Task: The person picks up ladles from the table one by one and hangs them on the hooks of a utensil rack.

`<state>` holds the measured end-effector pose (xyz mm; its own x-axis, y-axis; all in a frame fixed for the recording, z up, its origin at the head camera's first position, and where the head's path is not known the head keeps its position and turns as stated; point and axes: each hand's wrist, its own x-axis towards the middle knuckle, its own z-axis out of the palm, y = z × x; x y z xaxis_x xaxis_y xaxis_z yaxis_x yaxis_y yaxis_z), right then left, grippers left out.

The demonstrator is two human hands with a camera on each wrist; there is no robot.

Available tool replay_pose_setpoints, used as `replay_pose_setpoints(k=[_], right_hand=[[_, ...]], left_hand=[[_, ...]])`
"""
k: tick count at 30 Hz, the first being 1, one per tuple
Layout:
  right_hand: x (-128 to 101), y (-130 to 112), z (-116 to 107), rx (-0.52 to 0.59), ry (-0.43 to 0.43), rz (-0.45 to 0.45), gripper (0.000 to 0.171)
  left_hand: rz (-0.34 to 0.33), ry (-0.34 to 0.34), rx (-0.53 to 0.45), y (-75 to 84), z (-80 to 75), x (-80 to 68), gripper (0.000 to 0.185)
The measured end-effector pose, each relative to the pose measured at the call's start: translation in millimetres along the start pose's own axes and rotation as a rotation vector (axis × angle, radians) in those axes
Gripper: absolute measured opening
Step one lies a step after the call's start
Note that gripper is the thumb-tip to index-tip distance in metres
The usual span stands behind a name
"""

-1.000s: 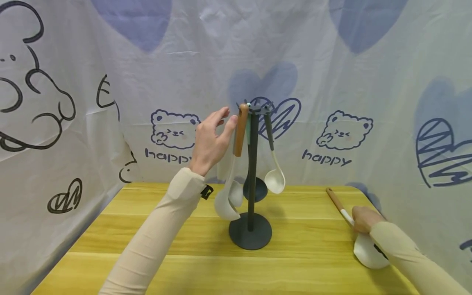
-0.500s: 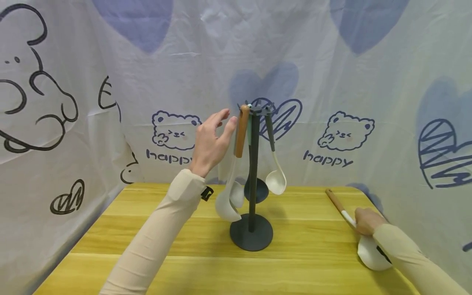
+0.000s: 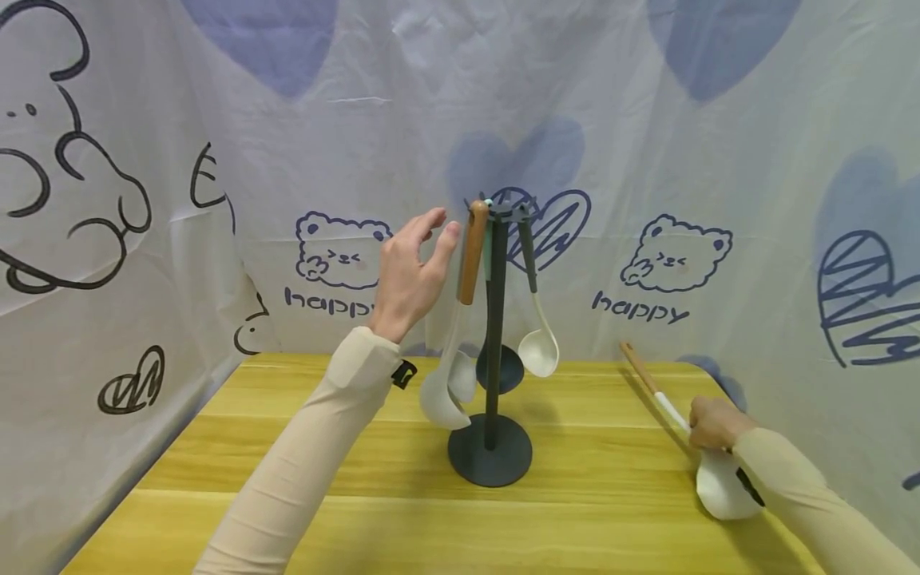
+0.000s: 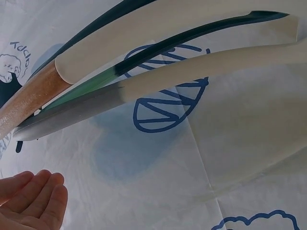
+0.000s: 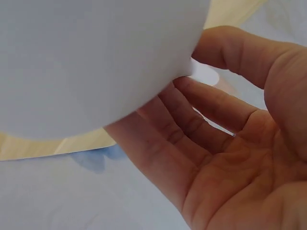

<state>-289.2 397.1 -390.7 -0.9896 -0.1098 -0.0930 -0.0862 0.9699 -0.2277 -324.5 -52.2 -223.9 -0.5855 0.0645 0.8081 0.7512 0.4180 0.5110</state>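
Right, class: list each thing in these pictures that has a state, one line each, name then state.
Rack: upright on table.
Wooden-handled ladle: hanging.
Dark-handled ladle: hanging.
Left hand: open, beside the rack.
Right hand: gripping a spoon.
Spoon: handle tilted upward.

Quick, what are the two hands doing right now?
Left hand: open, beside the hanging wooden-handled spoon, holding nothing.
Right hand: gripping the white spatula.

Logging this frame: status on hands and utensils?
Left hand open beside hanging wooden-handled white ladle on dark rack. Right hand grips wooden-handled white spatula, handle end raised off yellow wooden table. Nothing between.
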Motion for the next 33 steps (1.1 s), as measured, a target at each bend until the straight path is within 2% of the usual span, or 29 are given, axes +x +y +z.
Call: replay_pose_setpoints(k=[10,12,22,33], right_hand=[[5.5,-8.2,-6.3,0.128,-0.020,0.001,0.004],[6.6,-11.3,-8.1,0.136,-0.014,-0.021,0.003],[12.1,-27.6,-11.0,0.080,0.173,-0.151,0.012],[16.6,-47.4,-12.6,0.091,0.301,-0.170,0.016]], left_hand=[[0.005,0.011,-0.009,0.0,-1.0,1.7,0.045],[0.002,0.010,-0.009,0.1,-0.9,2.0,0.045],[-0.014,-0.005,0.010,2.4,-0.4,3.1,0.047],[-0.024,-0.007,0.010,4.6,0.8,4.2,0.049]])
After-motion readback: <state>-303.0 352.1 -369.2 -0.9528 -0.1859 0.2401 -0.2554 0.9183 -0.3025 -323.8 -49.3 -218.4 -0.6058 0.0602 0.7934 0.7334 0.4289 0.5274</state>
